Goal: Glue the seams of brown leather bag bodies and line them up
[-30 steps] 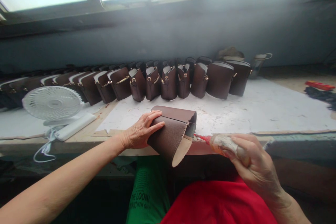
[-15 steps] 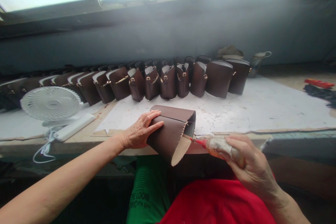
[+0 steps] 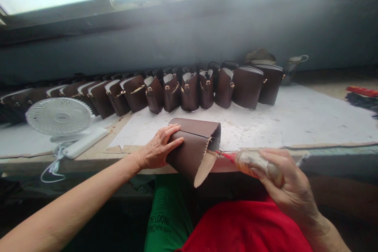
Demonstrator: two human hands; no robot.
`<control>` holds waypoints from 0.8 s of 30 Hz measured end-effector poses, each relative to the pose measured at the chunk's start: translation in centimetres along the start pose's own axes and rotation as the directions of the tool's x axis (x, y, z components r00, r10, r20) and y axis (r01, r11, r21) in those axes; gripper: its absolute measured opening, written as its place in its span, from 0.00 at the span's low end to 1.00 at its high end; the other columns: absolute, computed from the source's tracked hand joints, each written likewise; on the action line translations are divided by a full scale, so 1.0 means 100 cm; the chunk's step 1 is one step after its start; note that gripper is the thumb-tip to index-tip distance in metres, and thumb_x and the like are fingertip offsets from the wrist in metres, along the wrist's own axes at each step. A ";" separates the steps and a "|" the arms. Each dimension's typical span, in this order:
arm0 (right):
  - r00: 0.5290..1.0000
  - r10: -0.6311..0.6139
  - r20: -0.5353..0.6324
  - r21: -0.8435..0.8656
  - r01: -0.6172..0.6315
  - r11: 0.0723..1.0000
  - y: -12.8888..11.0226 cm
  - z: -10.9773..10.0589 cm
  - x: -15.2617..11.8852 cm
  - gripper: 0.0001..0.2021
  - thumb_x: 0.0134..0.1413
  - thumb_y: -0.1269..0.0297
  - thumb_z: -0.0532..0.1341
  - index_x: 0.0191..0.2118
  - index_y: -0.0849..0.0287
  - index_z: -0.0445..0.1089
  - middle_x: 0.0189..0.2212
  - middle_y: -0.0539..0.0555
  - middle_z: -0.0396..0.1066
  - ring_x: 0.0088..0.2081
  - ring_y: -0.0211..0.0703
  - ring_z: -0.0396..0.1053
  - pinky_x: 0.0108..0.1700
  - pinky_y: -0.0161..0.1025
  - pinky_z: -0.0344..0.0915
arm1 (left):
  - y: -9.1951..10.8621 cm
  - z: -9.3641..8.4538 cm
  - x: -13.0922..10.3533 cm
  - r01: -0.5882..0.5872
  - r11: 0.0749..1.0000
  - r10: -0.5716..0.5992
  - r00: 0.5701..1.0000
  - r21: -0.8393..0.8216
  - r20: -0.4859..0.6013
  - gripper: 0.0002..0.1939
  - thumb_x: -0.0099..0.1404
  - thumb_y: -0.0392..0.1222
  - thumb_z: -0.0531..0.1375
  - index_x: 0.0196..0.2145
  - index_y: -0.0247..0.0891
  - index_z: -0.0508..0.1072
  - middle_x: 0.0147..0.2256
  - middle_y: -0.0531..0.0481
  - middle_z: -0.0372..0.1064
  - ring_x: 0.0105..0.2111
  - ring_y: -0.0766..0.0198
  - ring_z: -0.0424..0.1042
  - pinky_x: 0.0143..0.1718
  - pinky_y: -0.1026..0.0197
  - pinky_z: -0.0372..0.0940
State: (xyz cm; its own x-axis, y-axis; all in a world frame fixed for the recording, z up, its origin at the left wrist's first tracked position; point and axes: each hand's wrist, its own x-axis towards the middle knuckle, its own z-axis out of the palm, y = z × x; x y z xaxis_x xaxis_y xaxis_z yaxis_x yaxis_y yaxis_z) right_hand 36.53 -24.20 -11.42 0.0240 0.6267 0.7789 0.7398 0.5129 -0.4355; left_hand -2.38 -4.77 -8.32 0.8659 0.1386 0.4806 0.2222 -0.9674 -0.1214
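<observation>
My left hand (image 3: 161, 145) grips the closed-off side of a brown leather tube (image 3: 191, 147), which looks like an unfinished bag body lying on its side at the bench edge. Its zigzag-cut open end faces right and shows a pale lining (image 3: 204, 169). A dark seam runs along its upper face. In my right hand (image 3: 283, 177) is a squeeze bottle (image 3: 256, 164) with a red nozzle (image 3: 226, 156), held nearly level. The nozzle's tip is at the tube's open rim; whether it touches the lining I cannot tell.
Several similar brown bag bodies (image 3: 189, 94) with gold buckles stand in rows along the back. A white fan (image 3: 60, 117) with its cable is at the left. White paper (image 3: 307, 122) covers the bench. A clear jug (image 3: 292, 69) and a red object (image 3: 362, 91) are on the right.
The bottle and my right hand have shifted slightly right and up. The leather tube and my left hand hold almost the same place.
</observation>
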 end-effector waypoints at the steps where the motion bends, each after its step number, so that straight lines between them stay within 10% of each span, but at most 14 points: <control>1: 1.000 0.003 0.012 0.009 -0.004 1.000 0.000 -0.001 -0.001 0.18 0.67 0.70 0.68 0.59 0.53 0.71 0.50 0.60 0.75 0.50 0.51 0.78 0.51 0.45 0.79 | 0.002 0.000 -0.001 -0.002 1.000 0.002 1.000 0.014 -0.010 0.56 0.62 0.33 0.68 0.79 0.51 0.44 0.73 0.30 0.49 0.73 0.33 0.55 0.66 0.23 0.66; 24: 0.985 0.174 0.013 0.143 -0.174 0.974 -0.004 0.007 -0.017 0.16 0.69 0.68 0.68 0.58 0.51 0.71 0.51 0.55 0.73 0.51 0.41 0.75 0.54 0.33 0.72 | 0.014 0.009 -0.016 0.030 0.994 -0.018 0.993 0.103 -0.119 0.62 0.61 0.30 0.69 0.80 0.50 0.36 0.74 0.27 0.45 0.73 0.33 0.54 0.64 0.23 0.66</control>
State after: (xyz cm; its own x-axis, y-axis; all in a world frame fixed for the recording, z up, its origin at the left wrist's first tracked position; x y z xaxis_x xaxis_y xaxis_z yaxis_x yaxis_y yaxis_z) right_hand 35.68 -25.08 -12.90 0.1434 0.7139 0.6854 0.6202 0.4748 -0.6244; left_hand -3.06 -6.13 -9.98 0.8022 0.1297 0.5828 0.2934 -0.9358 -0.1956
